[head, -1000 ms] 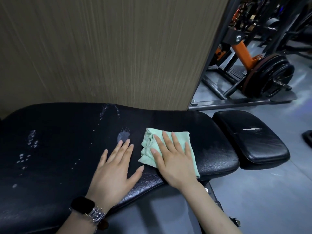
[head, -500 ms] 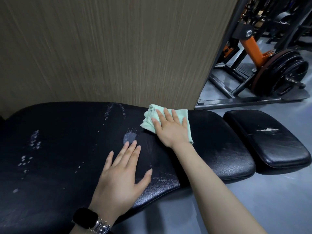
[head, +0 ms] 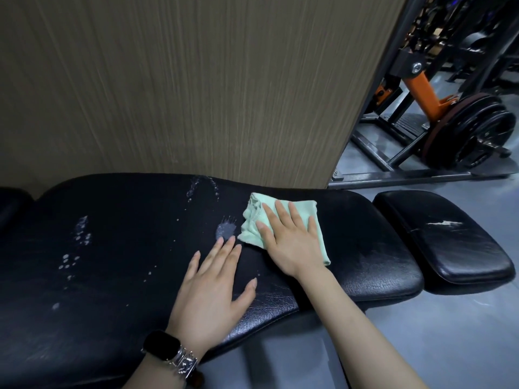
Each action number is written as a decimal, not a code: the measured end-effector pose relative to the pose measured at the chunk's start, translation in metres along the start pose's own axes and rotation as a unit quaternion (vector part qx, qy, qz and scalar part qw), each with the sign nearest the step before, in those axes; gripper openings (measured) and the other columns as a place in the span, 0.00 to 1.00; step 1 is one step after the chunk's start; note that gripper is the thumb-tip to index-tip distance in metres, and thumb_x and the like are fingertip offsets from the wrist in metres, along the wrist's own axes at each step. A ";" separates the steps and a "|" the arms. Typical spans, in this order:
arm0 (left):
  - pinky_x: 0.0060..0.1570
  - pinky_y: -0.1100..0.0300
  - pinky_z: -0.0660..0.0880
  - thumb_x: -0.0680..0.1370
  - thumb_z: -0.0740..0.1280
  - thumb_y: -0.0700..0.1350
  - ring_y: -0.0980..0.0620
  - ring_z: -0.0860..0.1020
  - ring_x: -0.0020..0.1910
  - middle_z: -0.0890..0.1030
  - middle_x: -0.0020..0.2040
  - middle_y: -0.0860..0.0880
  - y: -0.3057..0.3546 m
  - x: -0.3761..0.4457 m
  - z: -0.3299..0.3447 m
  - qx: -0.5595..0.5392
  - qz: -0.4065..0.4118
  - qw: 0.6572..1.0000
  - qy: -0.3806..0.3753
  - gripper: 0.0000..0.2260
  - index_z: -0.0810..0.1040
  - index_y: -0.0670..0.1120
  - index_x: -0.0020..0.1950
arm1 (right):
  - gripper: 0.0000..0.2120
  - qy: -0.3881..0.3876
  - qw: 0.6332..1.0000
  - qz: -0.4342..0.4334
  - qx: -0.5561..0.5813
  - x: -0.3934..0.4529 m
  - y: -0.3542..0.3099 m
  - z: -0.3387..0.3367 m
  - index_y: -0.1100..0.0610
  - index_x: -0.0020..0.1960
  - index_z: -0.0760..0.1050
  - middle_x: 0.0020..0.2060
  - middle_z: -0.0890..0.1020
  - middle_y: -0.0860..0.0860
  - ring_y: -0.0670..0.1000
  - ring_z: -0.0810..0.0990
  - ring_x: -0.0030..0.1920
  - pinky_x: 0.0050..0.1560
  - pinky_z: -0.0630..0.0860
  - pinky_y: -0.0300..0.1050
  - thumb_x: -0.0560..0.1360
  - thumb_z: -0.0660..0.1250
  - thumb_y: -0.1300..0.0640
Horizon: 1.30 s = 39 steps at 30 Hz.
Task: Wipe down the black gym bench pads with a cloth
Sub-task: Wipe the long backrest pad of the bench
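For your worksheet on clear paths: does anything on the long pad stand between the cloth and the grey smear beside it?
Nothing visible does. The cloth, under the right hand, lies just right of the grey smear. The left hand rests nearer the camera, fingertips just short of the smear.

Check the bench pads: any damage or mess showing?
Yes. The small seat pad has a pale scuff or tear on top. The long back pad carries a grey smear and scattered pale droplets, unwiped.

Wood panel (head: 182,88) sits tight behind the long pad (head: 112,262), so no room back there; near edge is wide open; left hand (head: 213,290) blocks leftward, droplets (head: 75,248) beyond.
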<state>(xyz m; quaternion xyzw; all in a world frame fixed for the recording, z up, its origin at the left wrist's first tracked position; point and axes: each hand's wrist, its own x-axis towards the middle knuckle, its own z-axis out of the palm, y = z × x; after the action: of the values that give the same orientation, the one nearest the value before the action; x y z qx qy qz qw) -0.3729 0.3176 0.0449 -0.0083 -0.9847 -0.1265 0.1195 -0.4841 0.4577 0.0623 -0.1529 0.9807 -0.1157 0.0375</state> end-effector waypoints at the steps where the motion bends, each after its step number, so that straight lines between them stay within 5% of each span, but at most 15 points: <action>1: 0.68 0.50 0.62 0.74 0.54 0.60 0.54 0.66 0.70 0.71 0.69 0.51 0.000 0.000 -0.001 0.003 0.000 1.000 0.002 0.28 0.74 0.45 0.66 | 0.27 0.000 1.000 -0.004 0.001 -0.008 -0.002 0.001 0.41 0.77 0.44 0.77 0.46 0.43 0.47 0.38 0.76 0.73 0.36 0.56 0.79 0.39 0.37; 6: 0.65 0.49 0.60 0.75 0.52 0.57 0.53 0.66 0.70 0.72 0.69 0.50 -0.005 -0.001 -0.007 -0.006 0.001 1.000 0.014 0.26 0.73 0.45 0.67 | 0.37 0.018 0.999 -0.029 -0.007 -0.054 -0.007 0.006 0.39 0.76 0.45 0.77 0.46 0.42 0.47 0.39 0.76 0.73 0.37 0.55 0.70 0.27 0.31; 10: 0.69 0.55 0.52 0.74 0.46 0.57 0.59 0.55 0.72 0.65 0.73 0.53 -0.025 -0.013 -0.013 -0.032 -0.018 0.999 0.014 0.30 0.68 0.46 0.71 | 0.27 0.084 0.994 -0.054 -0.034 -0.096 -0.015 0.020 0.44 0.73 0.63 0.73 0.66 0.47 0.53 0.61 0.74 0.68 0.51 0.58 0.80 0.38 0.38; 12: 0.69 0.55 0.50 0.74 0.45 0.57 0.61 0.53 0.72 0.64 0.73 0.54 -0.036 -0.020 -0.017 -0.028 -0.026 0.999 0.012 0.30 0.67 0.47 0.71 | 0.25 0.080 0.994 -0.056 -0.044 -0.105 -0.017 0.024 0.44 0.73 0.64 0.72 0.68 0.47 0.53 0.64 0.73 0.66 0.54 0.58 0.81 0.41 0.40; 14: 0.69 0.52 0.54 0.75 0.47 0.58 0.59 0.56 0.72 0.66 0.72 0.53 -0.047 -0.026 -0.022 -0.013 -0.032 0.999 0.010 0.29 0.69 0.46 0.70 | 0.27 0.060 0.996 -0.057 -0.040 -0.102 -0.019 0.019 0.43 0.74 0.61 0.73 0.65 0.46 0.52 0.60 0.74 0.68 0.51 0.57 0.80 0.38 0.38; 18: 0.68 0.48 0.58 0.76 0.49 0.59 0.56 0.59 0.72 0.67 0.71 0.52 -0.066 -0.033 -0.031 0.002 -0.041 0.999 0.002 0.29 0.70 0.45 0.69 | 0.36 0.000 0.998 -0.060 -0.005 -0.066 -0.024 0.008 0.37 0.76 0.43 0.77 0.44 0.40 0.45 0.36 0.75 0.73 0.36 0.54 0.69 0.26 0.32; 23: 0.71 0.52 0.46 0.74 0.43 0.64 0.60 0.48 0.74 0.55 0.75 0.57 -0.071 -0.033 -0.033 -0.021 -0.057 0.998 -0.018 0.34 0.61 0.49 0.75 | 0.25 -0.026 0.999 -0.042 -0.008 -0.005 -0.032 0.003 0.39 0.76 0.44 0.77 0.44 0.42 0.46 0.38 0.76 0.73 0.37 0.56 0.80 0.40 0.39; 30: 0.68 0.47 0.56 0.75 0.50 0.60 0.56 0.59 0.72 0.66 0.72 0.53 -0.072 -0.031 -0.028 0.001 -0.058 0.998 0.011 0.29 0.69 0.47 0.70 | 0.26 -0.029 1.000 0.000 0.008 0.055 -0.047 0.003 0.42 0.77 0.45 0.78 0.46 0.45 0.49 0.39 0.77 0.72 0.37 0.59 0.80 0.41 0.39; 39: 0.71 0.49 0.47 0.73 0.44 0.63 0.58 0.52 0.74 0.58 0.75 0.55 -0.070 -0.033 -0.032 -0.018 -0.069 0.997 -0.007 0.33 0.62 0.48 0.74 | 0.26 -0.031 0.999 -0.012 0.001 0.036 -0.056 0.006 0.43 0.77 0.44 0.78 0.45 0.45 0.49 0.39 0.76 0.72 0.36 0.58 0.80 0.40 0.39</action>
<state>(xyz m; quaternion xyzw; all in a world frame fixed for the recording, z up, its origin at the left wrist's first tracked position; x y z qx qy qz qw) -0.3371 0.2424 0.0496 0.0561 -0.9813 -0.1523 0.1036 -0.5012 0.3929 0.0680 -0.1686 0.9770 -0.1122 0.0669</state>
